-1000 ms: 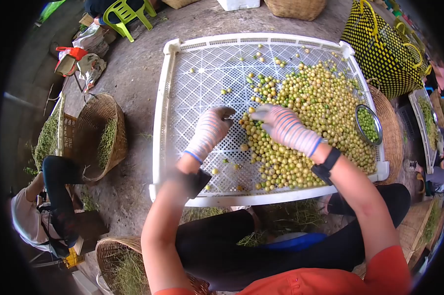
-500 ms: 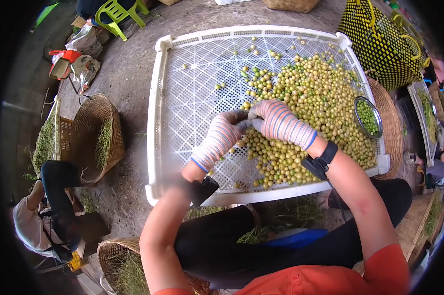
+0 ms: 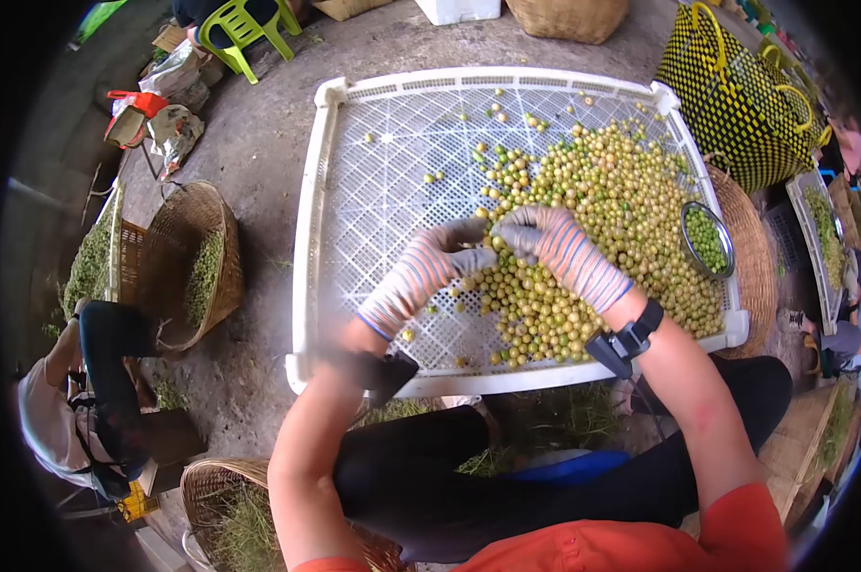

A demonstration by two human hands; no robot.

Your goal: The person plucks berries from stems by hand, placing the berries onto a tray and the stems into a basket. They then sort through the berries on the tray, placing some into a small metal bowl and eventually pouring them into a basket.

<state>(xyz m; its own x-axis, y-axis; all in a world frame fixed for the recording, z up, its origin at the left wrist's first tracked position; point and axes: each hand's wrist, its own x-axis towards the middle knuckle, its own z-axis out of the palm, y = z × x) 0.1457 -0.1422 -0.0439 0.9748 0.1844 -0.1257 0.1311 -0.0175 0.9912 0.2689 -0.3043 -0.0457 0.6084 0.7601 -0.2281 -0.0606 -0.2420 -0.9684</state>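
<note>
Small round yellow-green fruits lie heaped over the right half of a white mesh tray. My left hand, in a striped glove with grey fingertips, is over the mesh at the heap's left edge; its thumb and fingers are apart and nothing shows between them. Close beside it, my right hand, gloved the same way, hovers over the fruits with bent fingers drawn together. Whatever those fingers may hold is hidden. A metal bowl of greener fruits rests on the tray's right side.
Wicker baskets stand left and lower left, the latter holding green stems. A black-yellow woven bag is beyond the tray's right corner. A green chair stands at the back. Another person sits at left.
My fingertips have moved apart from each other, and the left thumb and fingers have spread. The tray sits slightly lower in view as the camera shifted.
</note>
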